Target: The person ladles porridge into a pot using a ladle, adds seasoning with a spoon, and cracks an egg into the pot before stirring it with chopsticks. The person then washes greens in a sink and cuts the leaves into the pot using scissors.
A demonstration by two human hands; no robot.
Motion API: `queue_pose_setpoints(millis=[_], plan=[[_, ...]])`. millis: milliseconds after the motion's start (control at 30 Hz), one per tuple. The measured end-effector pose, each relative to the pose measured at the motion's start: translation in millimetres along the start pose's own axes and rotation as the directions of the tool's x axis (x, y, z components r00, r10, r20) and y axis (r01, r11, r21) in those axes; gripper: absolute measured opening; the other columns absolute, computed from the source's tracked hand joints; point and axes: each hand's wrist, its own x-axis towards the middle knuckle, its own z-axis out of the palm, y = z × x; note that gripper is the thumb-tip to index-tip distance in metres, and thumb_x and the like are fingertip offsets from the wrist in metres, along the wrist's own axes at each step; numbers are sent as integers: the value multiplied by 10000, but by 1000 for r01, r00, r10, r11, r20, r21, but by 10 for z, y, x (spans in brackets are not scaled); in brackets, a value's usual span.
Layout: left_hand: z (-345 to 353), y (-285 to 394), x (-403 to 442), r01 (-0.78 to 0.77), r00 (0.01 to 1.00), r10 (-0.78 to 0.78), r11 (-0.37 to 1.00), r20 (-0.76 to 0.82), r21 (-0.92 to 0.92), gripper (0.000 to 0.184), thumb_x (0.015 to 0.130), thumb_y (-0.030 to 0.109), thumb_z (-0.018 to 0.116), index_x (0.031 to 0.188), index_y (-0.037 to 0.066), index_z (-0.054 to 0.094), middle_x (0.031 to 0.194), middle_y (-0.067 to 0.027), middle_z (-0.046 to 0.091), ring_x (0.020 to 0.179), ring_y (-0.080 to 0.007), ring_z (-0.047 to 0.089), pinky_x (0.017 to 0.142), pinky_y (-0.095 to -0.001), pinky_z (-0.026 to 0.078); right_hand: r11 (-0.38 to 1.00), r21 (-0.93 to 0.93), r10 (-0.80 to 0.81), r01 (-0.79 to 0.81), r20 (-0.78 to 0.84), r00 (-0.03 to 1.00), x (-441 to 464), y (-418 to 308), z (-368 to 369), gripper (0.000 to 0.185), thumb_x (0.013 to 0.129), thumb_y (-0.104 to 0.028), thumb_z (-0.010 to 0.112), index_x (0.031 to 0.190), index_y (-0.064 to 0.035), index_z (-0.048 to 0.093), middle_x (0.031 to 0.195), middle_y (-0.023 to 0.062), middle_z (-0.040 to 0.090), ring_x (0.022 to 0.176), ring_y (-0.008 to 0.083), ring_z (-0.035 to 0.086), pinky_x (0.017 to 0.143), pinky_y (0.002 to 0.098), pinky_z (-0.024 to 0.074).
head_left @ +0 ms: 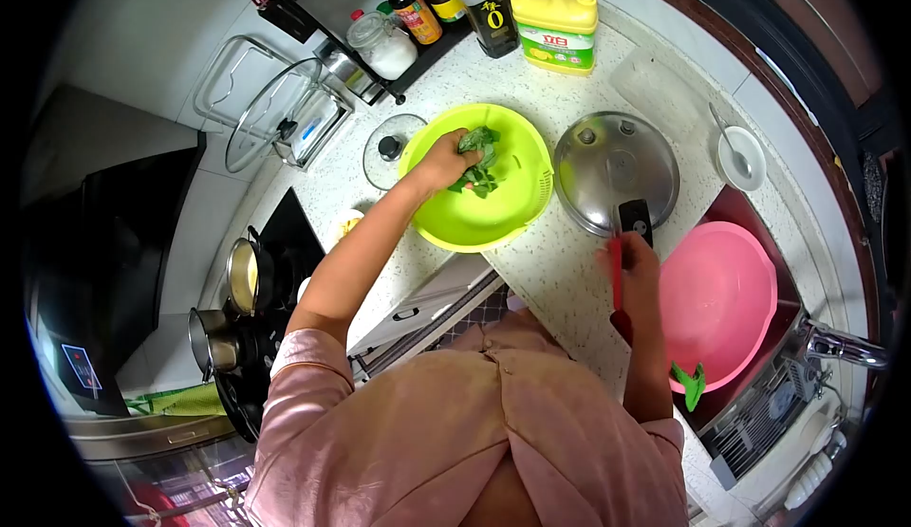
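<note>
My left hand (442,161) is closed around a bunch of leafy greens (483,152), inside a bright green plastic basin (451,226). Some of the leaves hang below my fingers towards the basin floor. Over the counter edge, near a round metal lid (607,162), my right hand (641,266) is closed on a long, narrow red tool (617,280). A black piece with small holes (635,219) sticks up just beyond that hand; whether it belongs to the red tool I cannot tell.
A pink basin (726,290) sits in the sink at right, beside the faucet (845,345). A bowl with a spoon (741,162), a yellow detergent jug (555,29) and a glass lid (384,162) stand on the counter. Pots (213,337) are on the stove at left.
</note>
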Motion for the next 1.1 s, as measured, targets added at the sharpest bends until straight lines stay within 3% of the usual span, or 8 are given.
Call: queue_pose_setpoints(millis=[167, 300, 567, 700, 800, 900, 1000, 1100], plan=[[258, 214, -290, 27, 997, -62, 786, -35, -618, 243, 860, 67, 559, 1088, 4, 503, 940, -99, 610, 728, -175, 618, 493, -252, 509, 983, 105, -164, 151, 129, 978, 273, -405, 660, 340, 715, -88, 735, 960, 0, 515, 782, 48, 603, 648, 92, 553, 591, 247, 463], [388, 162, -397, -62, 995, -5, 769, -103, -636, 264, 856, 70, 568, 1105, 15, 500, 957, -90, 608, 729, -170, 608, 495, -257, 506, 926, 325, -216, 194, 32, 976, 657, -352, 1150, 315, 700, -44, 734, 891, -4, 487, 788, 60, 575, 686, 89, 547, 609, 236, 457], [375, 187, -671, 98, 993, -47, 841, 109, -532, 550, 882, 142, 553, 1340, 32, 269, 1006, -70, 579, 745, -117, 565, 573, -231, 462, 884, 440, -187, 156, 27, 982, 985, -323, 1406, 184, 766, -29, 659, 832, -8, 488, 742, 38, 551, 631, 80, 524, 553, 223, 446], [343, 16, -515, -138, 987, 155, 945, 36, -296, 513, 892, 158, 543, 1316, -2, 304, 1048, -73, 556, 872, -101, 529, 654, -225, 456, 736, 649, -7, -191, 290, 957, 959, -556, 1252, 163, 801, -78, 651, 804, -32, 494, 705, 27, 542, 555, 80, 519, 503, 231, 445], [293, -65, -441, -207, 978, 205, 959, -30, -191, 559, 884, 184, 562, 1320, -26, 282, 1042, -77, 550, 931, -132, 524, 749, -242, 445, 745, 644, -43, -176, 309, 950, 952, -576, 1281, 202, 782, -96, 682, 815, -54, 486, 683, 17, 531, 516, 76, 500, 486, 225, 434], [314, -106, -428, -251, 958, 281, 918, -56, 308, 593, 877, 208, 574, 1325, -41, 275, 1080, -82, 545, 976, -151, 517, 820, -248, 422, 811, 572, -81, -122, 317, 945, 982, -480, 1334, 254, 741, -77, 715, 839, -47, 483, 681, 8, 516, 545, 69, 492, 486, 218, 420], [318, -12, -518, -427, 902, 431, 893, 5, 138, 618, 871, 248, 588, 1334, -34, 290, 1104, -80, 546, 977, -133, 516, 811, -250, 427, 881, 464, -178, 93, 143, 974, 1069, -433, 1404, 275, 705, -45, 719, 832, -28, 475, 725, 6, 522, 628, 57, 481, 527, 204, 418], [278, 104, -580, -23, 999, 34, 926, 22, -377, 559, 881, 237, 578, 1316, -29, 347, 1100, -65, 552, 932, -102, 524, 777, -236, 441, 841, 497, -296, 214, 92, 951, 1088, -489, 1431, 259, 714, -33, 705, 837, -24, 478, 725, 8, 525, 629, 62, 499, 536, 215, 430]])
